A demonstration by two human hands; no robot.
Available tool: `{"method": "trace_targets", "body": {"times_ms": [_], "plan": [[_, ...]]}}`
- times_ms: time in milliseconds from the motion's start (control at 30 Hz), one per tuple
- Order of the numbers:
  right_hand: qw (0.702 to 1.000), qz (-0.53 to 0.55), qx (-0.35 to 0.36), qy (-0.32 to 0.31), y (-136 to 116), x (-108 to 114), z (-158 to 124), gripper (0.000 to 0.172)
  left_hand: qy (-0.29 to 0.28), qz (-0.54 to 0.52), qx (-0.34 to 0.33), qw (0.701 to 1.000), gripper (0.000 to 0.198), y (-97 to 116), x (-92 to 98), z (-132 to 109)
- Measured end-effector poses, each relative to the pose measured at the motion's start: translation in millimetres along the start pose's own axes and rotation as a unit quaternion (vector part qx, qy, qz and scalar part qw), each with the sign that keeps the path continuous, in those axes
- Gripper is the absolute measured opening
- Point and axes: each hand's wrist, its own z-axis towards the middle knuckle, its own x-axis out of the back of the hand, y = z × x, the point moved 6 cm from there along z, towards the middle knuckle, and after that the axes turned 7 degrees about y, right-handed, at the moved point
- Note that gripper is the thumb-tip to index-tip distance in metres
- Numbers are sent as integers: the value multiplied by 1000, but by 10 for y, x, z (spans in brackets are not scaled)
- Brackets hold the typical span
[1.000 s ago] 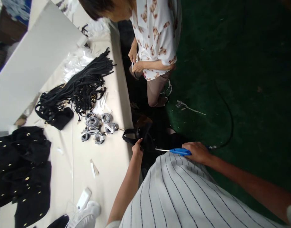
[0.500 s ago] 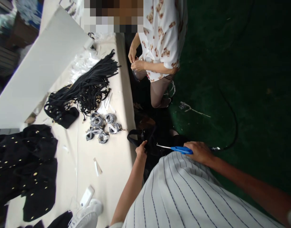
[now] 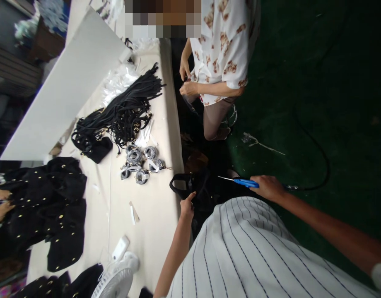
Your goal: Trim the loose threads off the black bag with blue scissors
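Note:
My left hand (image 3: 187, 205) is closed on a black bag (image 3: 190, 186) that hangs at the table's edge, its handle loop lying over the edge. My right hand (image 3: 268, 187) grips blue-handled scissors (image 3: 240, 181); the blades point left toward the bag and stop a little short of it. My striped shirt fills the lower middle of the view and hides the lower part of the bag.
The cream table (image 3: 153, 215) carries a heap of black straps (image 3: 125, 111), several coiled grey straps (image 3: 139, 163), black studded fabric (image 3: 50, 203), a white board (image 3: 69, 82) and a small white fan (image 3: 116, 279). A co-worker in a floral shirt (image 3: 221, 45) stands beyond, hands together. A black cable (image 3: 317, 153) lies on the green floor.
The scissors have lifted slightly and moved away from the bag. My left hand keeps its hold at the table edge. The view has shifted, so everything sits further right.

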Motion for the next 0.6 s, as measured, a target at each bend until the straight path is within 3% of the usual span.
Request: {"method": "trace_targets", "body": {"times_ms": [100, 233, 367, 500, 600], "plan": [[998, 6, 59, -8, -81, -2, 100, 2, 16, 4, -13, 1000, 34, -22, 62, -15], [998, -3, 43, -40, 18, -112, 219, 8, 33, -11, -41, 999, 37, -25, 124, -35], [993, 24, 87, -74, -23, -180, 344, 10, 42, -7, -74, 996, 40, -46, 172, -29], [996, -24, 62, -62, -133, -25, 521, 10, 64, 27, -109, 992, 38, -140, 221, -53], [988, -37, 118, -93, -289, 61, 638, 8, 87, 60, -123, 987, 33, -226, 247, -100]]}}
